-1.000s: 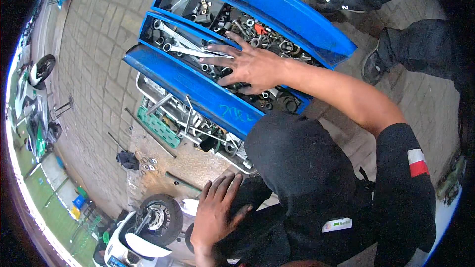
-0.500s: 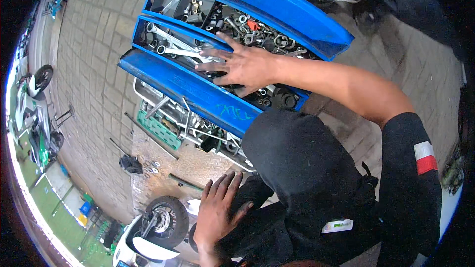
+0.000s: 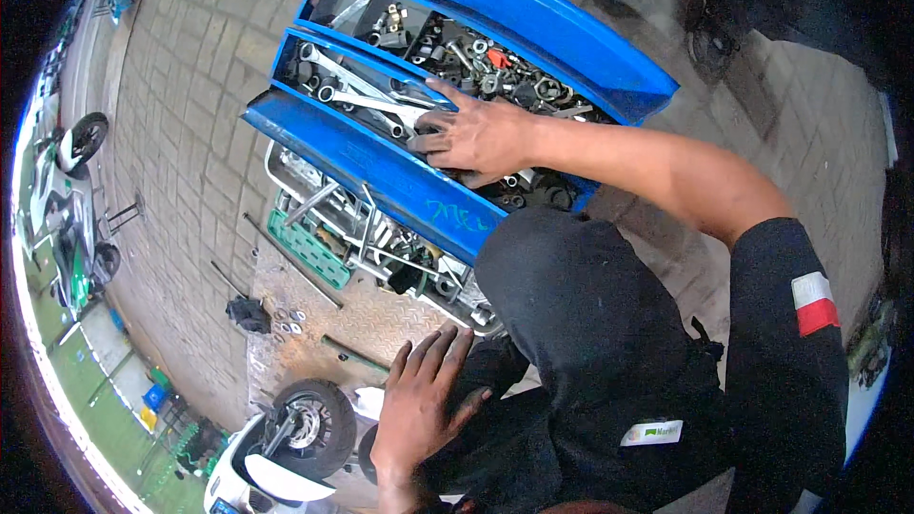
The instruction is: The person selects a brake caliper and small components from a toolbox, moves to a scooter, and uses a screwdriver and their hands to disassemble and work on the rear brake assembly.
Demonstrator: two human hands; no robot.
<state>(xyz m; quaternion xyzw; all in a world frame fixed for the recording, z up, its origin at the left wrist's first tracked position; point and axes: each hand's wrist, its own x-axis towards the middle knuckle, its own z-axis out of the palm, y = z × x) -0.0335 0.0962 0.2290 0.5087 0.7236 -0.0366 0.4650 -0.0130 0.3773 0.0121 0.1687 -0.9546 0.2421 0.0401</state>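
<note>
The wrenches (image 3: pixel 354 75) lie in the near tray of the blue toolbox (image 3: pixel 328 143), upper middle of the frame, just left and slightly above the fingers of the right hand (image 3: pixel 481 136). Their long axis slants from upper left to lower right, ring ends away from that hand, near ends at its fingertips. The right index stretches out, apart from the other fingers, which bend down into the tray; whether they clamp on anything, I cannot tell. The left hand (image 3: pixel 426 400), lower middle, is well apart, fingers extended, thumb spread. The far tray holds sockets, nuts and a red piece (image 3: pixel 498 58). Below the toolbox sits a green tray (image 3: pixel 309 252).
</note>
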